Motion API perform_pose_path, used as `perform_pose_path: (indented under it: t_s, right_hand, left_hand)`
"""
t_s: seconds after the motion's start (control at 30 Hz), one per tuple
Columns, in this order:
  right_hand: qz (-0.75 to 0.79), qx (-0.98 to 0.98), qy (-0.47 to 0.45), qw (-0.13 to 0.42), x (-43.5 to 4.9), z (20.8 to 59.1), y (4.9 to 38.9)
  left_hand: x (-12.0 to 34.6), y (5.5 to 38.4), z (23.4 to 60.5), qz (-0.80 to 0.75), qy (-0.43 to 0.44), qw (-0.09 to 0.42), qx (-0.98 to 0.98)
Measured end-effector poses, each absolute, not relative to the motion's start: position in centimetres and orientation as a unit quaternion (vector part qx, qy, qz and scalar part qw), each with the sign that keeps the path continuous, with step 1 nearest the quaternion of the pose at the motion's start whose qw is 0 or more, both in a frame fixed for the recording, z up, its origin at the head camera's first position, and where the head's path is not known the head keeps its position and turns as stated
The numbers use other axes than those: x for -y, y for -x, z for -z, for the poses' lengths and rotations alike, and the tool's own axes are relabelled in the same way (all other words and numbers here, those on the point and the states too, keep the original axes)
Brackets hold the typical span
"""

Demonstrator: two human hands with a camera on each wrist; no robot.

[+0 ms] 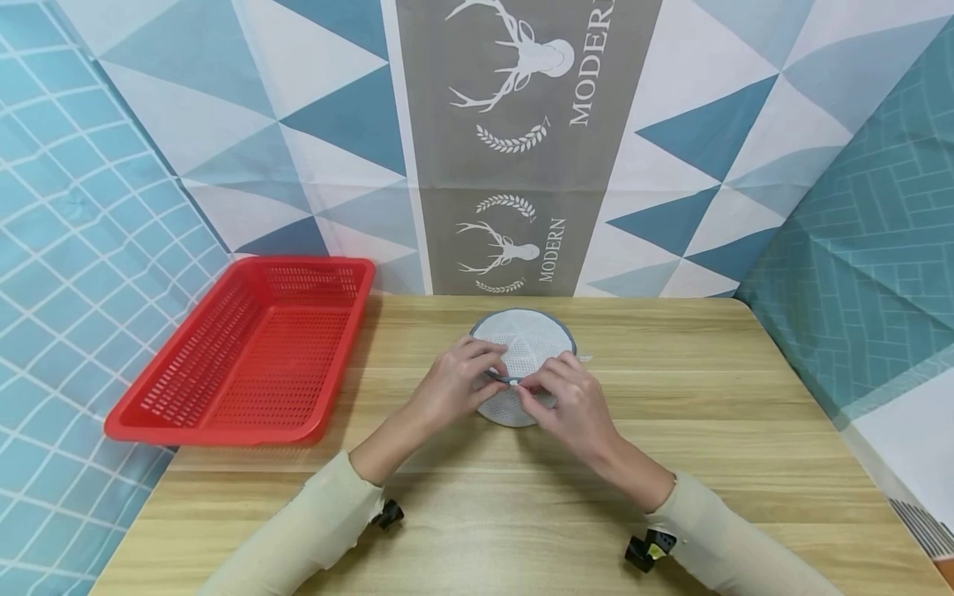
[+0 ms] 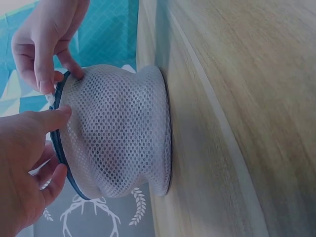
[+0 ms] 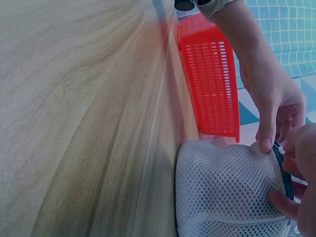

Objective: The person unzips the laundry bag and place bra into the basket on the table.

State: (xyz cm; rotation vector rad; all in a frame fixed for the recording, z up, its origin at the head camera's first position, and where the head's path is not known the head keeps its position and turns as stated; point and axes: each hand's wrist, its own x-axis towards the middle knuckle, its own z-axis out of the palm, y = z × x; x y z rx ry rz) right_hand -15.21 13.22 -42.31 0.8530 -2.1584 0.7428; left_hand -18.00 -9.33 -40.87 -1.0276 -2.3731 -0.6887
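Observation:
A white mesh laundry bag [image 1: 531,335] with dark blue-grey trim stands upright on the table, its round base on the wood. In the left wrist view the mesh wall [image 2: 113,133] looks drum-shaped and slightly creased. My left hand [image 1: 456,382] pinches the upper rim from the left, thumb on the mesh side. From the right, my right hand [image 1: 570,404] grips the same rim close to the left fingertips. Between the two hands a small white piece [image 1: 514,382] shows on the trim; its kind is too small to tell.
A red perforated plastic basket [image 1: 324,372] sits at the table's left edge. Behind the wooden table [image 1: 671,414] hangs a patterned cloth [image 1: 499,165] with deer prints. Tile-patterned sheets line the left and right sides. Each sleeve has a small black camera at the wrist.

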Motion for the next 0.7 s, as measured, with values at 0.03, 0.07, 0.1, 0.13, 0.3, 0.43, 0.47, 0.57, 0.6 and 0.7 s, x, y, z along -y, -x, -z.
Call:
perform_pose_path:
  t_s: [0.03, 0.07, 0.1, 0.13, 0.3, 0.43, 0.47, 0.57, 0.6, 0.7]
  right_hand:
    - [-0.286, 0.832, -0.328, 0.345, -13.21, 42.30, 15.21]
    - [-0.285, 0.832, -0.327, 0.344, -13.21, 42.28, 15.22]
    - [-0.285, 0.833, -0.327, 0.345, -13.22, 42.26, 15.23]
    - [-0.283, 0.833, -0.326, 0.346, -13.24, 42.24, 15.24]
    - [-0.279, 0.836, -0.322, 0.345, -13.35, 42.16, 15.27]
    - [-0.277, 0.840, -0.320, 0.340, -13.46, 42.13, 15.22]
    - [-0.276, 0.841, -0.320, 0.339, -13.49, 42.12, 15.20]
    - [-0.275, 0.842, -0.320, 0.337, -13.51, 42.12, 15.14]
    - [-0.275, 0.841, -0.321, 0.338, -13.52, 42.14, 15.15]
    - [-0.279, 0.838, -0.322, 0.341, -13.55, 42.24, 15.19]
  left_hand:
    - [9.32, 17.99, 40.85, 0.251, 0.373, 0.231, 0.863]
    - [9.32, 17.98, 40.83, 0.252, 0.373, 0.231, 0.863]
    - [9.33, 17.97, 40.83, 0.253, 0.373, 0.231, 0.862]
    - [9.33, 17.98, 40.84, 0.254, 0.372, 0.231, 0.862]
    - [9.34, 18.07, 40.93, 0.257, 0.375, 0.229, 0.861]
    - [9.35, 18.12, 40.99, 0.259, 0.383, 0.225, 0.858]
    - [9.36, 18.13, 41.02, 0.260, 0.385, 0.223, 0.857]
    - [9.43, 18.18, 41.11, 0.265, 0.391, 0.219, 0.854]
    - [9.46, 18.18, 41.13, 0.267, 0.394, 0.218, 0.852]
    - [9.52, 18.20, 41.12, 0.264, 0.397, 0.216, 0.852]
